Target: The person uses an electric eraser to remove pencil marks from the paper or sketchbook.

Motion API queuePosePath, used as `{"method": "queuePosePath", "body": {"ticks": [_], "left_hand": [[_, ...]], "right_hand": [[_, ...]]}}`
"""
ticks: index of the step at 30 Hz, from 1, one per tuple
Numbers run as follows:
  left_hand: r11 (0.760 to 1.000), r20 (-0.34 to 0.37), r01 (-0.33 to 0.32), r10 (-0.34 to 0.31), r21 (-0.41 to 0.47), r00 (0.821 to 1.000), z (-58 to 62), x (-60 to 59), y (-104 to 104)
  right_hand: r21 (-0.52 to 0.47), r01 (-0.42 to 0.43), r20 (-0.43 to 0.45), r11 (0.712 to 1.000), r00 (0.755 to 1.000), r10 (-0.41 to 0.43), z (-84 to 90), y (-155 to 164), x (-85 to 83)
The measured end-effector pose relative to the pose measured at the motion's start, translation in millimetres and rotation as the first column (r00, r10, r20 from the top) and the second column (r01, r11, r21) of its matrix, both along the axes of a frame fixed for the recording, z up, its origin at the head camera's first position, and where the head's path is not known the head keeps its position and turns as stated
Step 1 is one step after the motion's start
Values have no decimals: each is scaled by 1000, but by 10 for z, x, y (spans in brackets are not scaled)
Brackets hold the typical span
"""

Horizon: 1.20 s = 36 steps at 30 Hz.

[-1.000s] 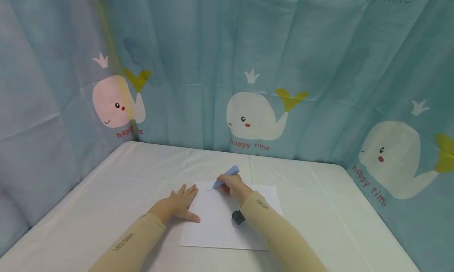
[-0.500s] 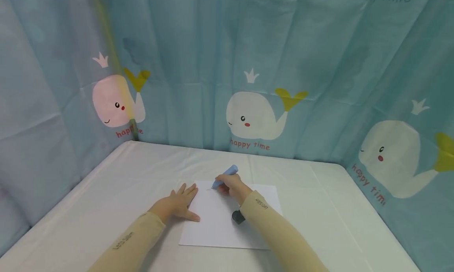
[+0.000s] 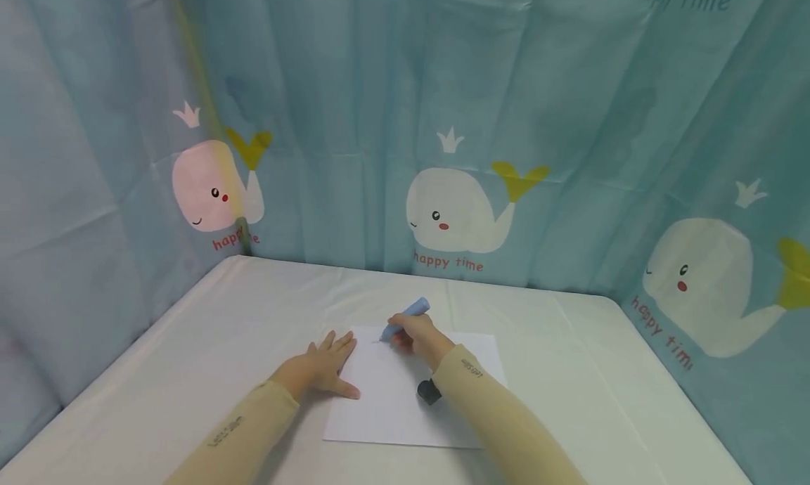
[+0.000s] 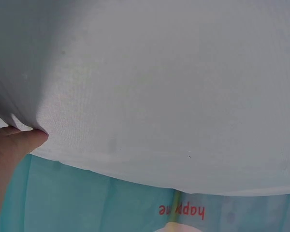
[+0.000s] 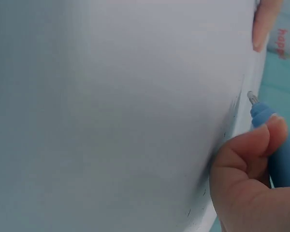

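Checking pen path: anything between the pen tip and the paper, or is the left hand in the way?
Nothing visible blocks it. The right hand grips the blue pen, tip at the paper near its far edge. The left hand rests flat on the paper's left edge, beside the tip.

A blue pen (image 3: 406, 318), tilted with its tip on a white sheet of paper (image 3: 392, 408) lying flat on the bench (image 3: 569, 372).
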<state>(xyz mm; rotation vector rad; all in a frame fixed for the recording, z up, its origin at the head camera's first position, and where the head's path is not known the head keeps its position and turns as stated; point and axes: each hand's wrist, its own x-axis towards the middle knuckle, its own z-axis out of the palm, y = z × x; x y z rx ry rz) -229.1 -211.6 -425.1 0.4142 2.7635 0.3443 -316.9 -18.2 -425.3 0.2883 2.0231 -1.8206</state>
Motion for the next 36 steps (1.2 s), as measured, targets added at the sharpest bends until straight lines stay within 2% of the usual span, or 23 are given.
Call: {"method": "queuePosePath", "body": {"ticks": [3,11,17,24,36], "left_hand": [[1000,1,-6,6,7,1000,12,9,-4],[1000,5,-8,8,13,1000,41,20,-11],[1000,27,7,-8,5,1000,19,-2,-4],[1000,9,-22,22,3,1000,29,7,-7],[1000,7,-15,15,-2,1000,23,3,3]], "right_hand": [[-22,6,-4,1000,1000,-6,6,-6,12],[20,64,-45,998,997,-63,16,-66,43],[92,34,-32,995,999,-31,9,-77,46],[87,37,-19,996,999,-35,27,-86,14],[95,28,-22,995,999,-26,48,-89,34]]}}
